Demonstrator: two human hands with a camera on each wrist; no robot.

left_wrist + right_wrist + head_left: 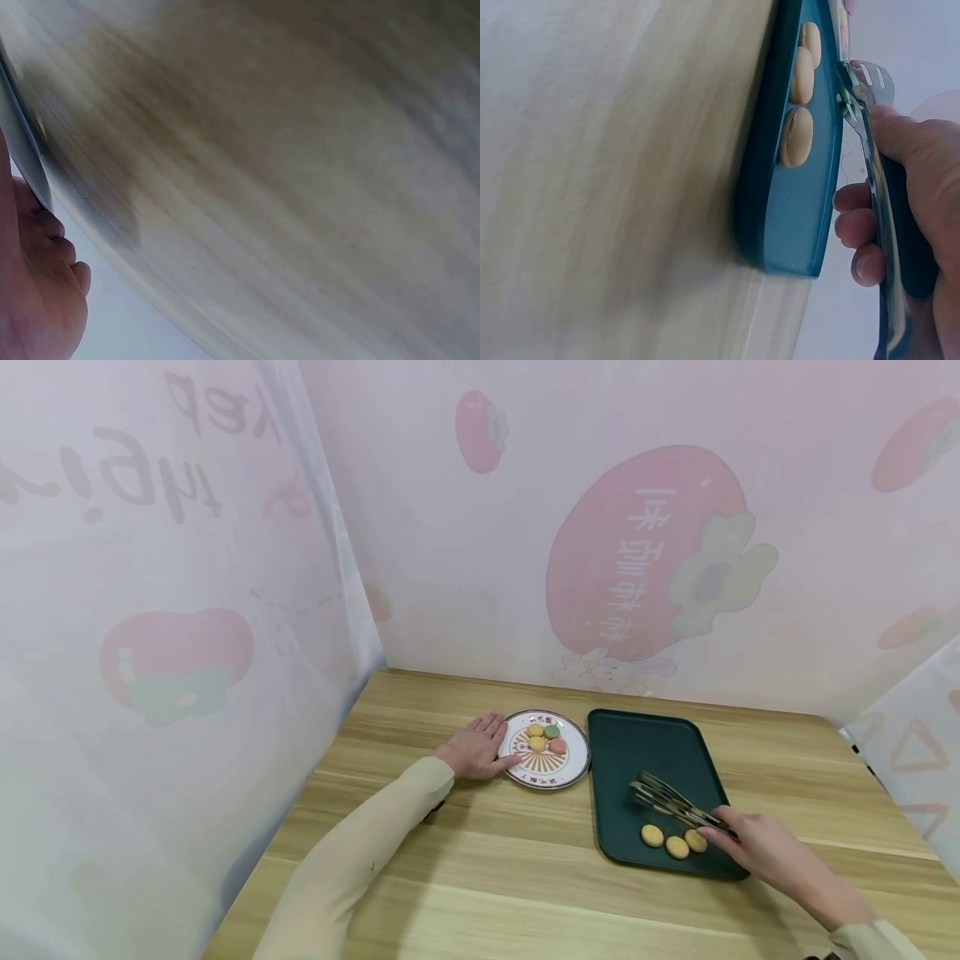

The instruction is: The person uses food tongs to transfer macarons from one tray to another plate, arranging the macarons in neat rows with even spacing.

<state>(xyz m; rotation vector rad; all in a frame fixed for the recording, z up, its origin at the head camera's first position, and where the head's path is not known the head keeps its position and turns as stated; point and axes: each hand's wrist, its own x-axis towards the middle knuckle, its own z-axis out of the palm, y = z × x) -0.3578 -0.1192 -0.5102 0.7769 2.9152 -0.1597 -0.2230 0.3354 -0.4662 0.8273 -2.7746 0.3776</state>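
A right hand [772, 852] grips shiny metal tongs [671, 803] over a dark-green rectangular tray [637, 747] bearing three round yellow macarons [677, 847]; a straight-fingered left hand [477, 752] touches a printed round white plate [573, 764] of four multicoloured macarons [537, 743]. Squeezing too hard could crack one.

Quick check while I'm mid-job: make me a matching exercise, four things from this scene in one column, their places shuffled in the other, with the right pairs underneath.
Things
1. Tongs
2. Left hand
3. Three yellow macarons
4. Pink macaron

Places
A. Beside a green macaron on the plate
B. Held in the right hand, over the tray
C. At the plate's left rim in the head view
D. On the tray, toward its near end

Right pairs: 1-B, 2-C, 3-D, 4-A
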